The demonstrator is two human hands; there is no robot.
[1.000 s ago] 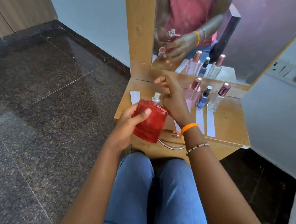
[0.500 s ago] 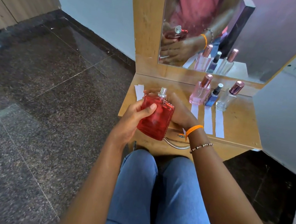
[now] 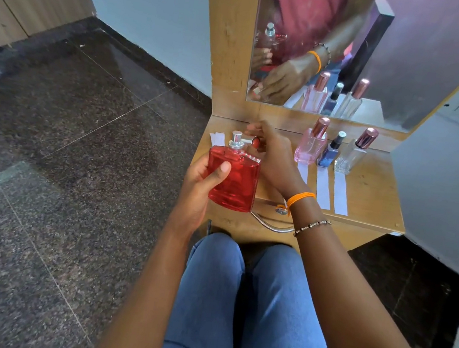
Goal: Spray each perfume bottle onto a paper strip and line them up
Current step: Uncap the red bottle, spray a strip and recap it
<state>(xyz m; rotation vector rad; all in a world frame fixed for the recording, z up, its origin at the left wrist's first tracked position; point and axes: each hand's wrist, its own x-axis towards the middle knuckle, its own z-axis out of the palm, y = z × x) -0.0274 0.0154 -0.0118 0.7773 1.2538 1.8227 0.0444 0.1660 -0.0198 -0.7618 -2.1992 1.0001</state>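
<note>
Right hand (image 3: 271, 156) moved back pinching cap (image 3: 253, 141), left hand (image 3: 200, 183) gripping red bottle (image 3: 233, 180), three bottles (image 3: 328, 153) standing

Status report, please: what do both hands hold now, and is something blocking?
Left hand grips red bottle, sprayer bare. Right hand pinches its cap behind it. Spare strips lie far left on the shelf. Nothing blocking.

Both forearms reach forward over the knees. The left hand (image 3: 202, 183) wraps the red bottle (image 3: 233, 180), thumb across its front. The right hand (image 3: 275, 158) (wrist bent inward) pinches the small cap (image 3: 254, 141) in its fingertips.
</note>
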